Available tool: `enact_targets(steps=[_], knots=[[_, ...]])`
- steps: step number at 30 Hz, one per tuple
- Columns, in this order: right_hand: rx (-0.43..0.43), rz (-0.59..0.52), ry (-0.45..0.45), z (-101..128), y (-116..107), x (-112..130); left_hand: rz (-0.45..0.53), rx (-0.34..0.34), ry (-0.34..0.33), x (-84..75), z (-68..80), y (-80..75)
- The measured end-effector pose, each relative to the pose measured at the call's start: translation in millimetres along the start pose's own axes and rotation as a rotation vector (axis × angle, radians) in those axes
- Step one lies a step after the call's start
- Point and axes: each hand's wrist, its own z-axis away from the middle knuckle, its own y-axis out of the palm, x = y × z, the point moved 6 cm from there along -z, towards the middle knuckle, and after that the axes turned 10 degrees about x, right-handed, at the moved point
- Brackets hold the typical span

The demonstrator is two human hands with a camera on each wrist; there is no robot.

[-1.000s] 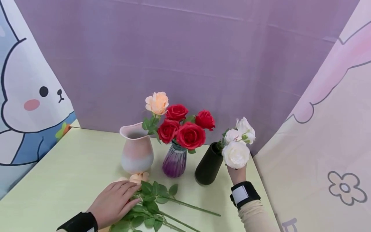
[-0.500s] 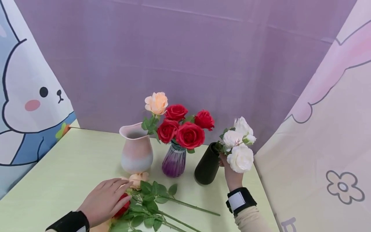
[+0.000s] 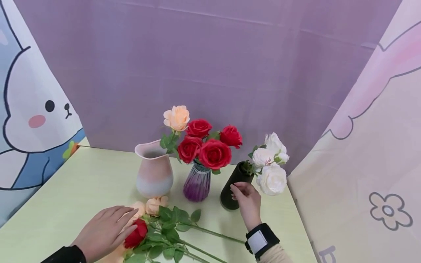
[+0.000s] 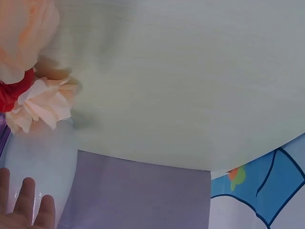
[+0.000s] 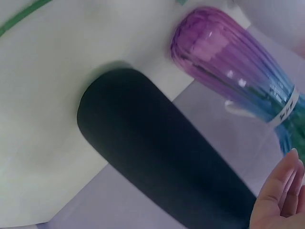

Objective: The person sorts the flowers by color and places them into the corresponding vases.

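Note:
In the head view my right hand is in front of the black vase, its fingers loosely bent and holding nothing. White flowers stand in that vase and lean out to the right. The right wrist view shows the thumb and fingers beside the dark vase's side; whether they touch it I cannot tell. My left hand, fingers extended, is over the lying flowers at the front. Beside its fingertips lie a red rose and peach flowers, their green stems pointing right.
A purple ribbed glass vase holds several red roses. To its left stands a pink and white pitcher-shaped vase with one peach rose leaning right. A purple backdrop closes off the table's far edge.
My right hand has let go of the white flowers and come down and left, toward me. They now stay in the black vase unheld. My left hand has drawn back leftward, uncovering the red rose.

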Motion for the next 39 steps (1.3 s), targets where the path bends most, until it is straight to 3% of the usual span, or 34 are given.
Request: enact_targets(steps=[3,5,7,11,13,16,18,20,23,27,31,39], knots=[[0.051,0.1,-0.012,-9.2,0.9,-73.5,-0.018,-0.008,0.0,1.2,5.0,-4.3],[0.072,0.141,-0.055,-11.6,5.9,-115.5,-0.056,-0.016,0.001,-3.7,9.1,-19.6],[0.091,0.162,-0.021,-8.4,15.8,-138.9,-0.09,-0.01,0.009,-13.8,13.3,-45.6],[0.112,0.224,-0.003,5.7,41.6,-146.6,-0.185,-0.04,0.012,-34.2,20.5,-90.5],[0.12,0.274,-0.004,11.5,52.7,-150.5,-0.136,0.027,0.044,-48.8,22.2,-117.1],[0.128,0.338,-0.013,19.6,67.0,-154.5,-0.169,-0.016,0.062,-60.4,25.8,-132.6],[0.134,0.381,-0.026,25.5,76.6,-160.1,-0.123,0.046,0.069,-73.9,27.3,-157.3],[0.15,0.414,-0.037,33.2,87.6,-161.7,-0.126,0.047,0.036,-85.7,29.5,-179.6],[0.179,0.468,-0.066,45.2,105.4,-166.2,-0.008,0.213,-0.023,-111.9,31.0,-233.9],[0.204,0.511,-0.102,56.7,124.0,-171.7,0.035,0.308,-0.074,-135.0,32.0,-281.3],[0.232,0.548,-0.147,65.8,136.3,-174.8,0.049,0.328,-0.084,-142.6,34.3,-297.9],[0.345,0.709,-0.193,81.5,148.9,-197.1,0.063,0.333,-0.097,-135.6,39.4,-277.3]])
